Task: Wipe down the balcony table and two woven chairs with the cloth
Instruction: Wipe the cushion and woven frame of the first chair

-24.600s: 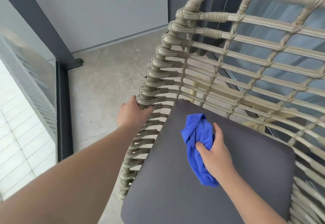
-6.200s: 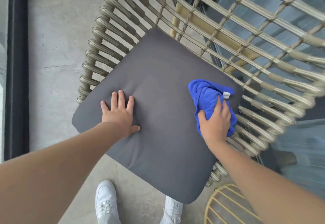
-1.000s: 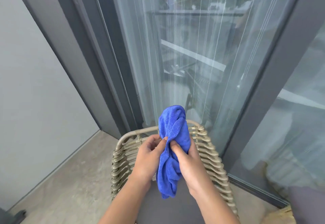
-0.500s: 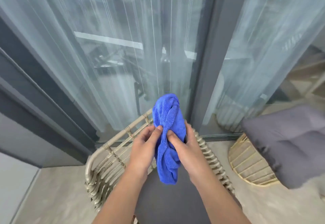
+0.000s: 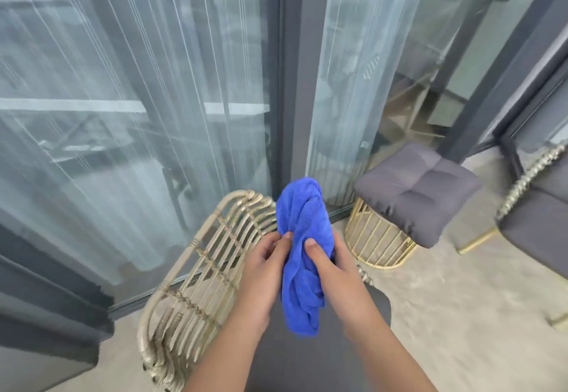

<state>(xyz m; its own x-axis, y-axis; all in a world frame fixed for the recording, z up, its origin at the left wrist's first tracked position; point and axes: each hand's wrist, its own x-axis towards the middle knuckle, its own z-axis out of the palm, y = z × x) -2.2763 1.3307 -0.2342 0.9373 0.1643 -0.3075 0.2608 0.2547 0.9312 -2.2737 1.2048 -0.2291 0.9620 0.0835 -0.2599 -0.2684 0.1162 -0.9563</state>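
**Off the first chair, regrouping the cloth**

A few seconds ago my right hand [image 5: 330,264] was pressing the cloth [image 5: 304,247] onto the grey seat while my left lay flat on the cushion. Now both hands are lifted in front of me and the cloth hangs bunched between them, clear of every surface. My view has also swung right over the last second, bringing the second seat into sight. I judge the first chair is done and I am refolding before moving on.

My right fingers are closed round the cloth's middle, thumb across the front; my left hand [image 5: 264,271] pinches its edge with thumb and fingertips together.

The cloth is soft blue microfibre, twisted into a loose rope with a rounded hump above my fingers and a limp tail below. Under my wrists lies the woven chair [image 5: 196,271]: stiff pale cord wrapped over a curved frame, open lattice, with a smooth dark seat pad. Well right of my right fingers stands a gold wire table [image 5: 376,245] with a tufted grey cushion [image 5: 415,191] resting on it. Further right, the other chair's edge [image 5: 531,182] shows.
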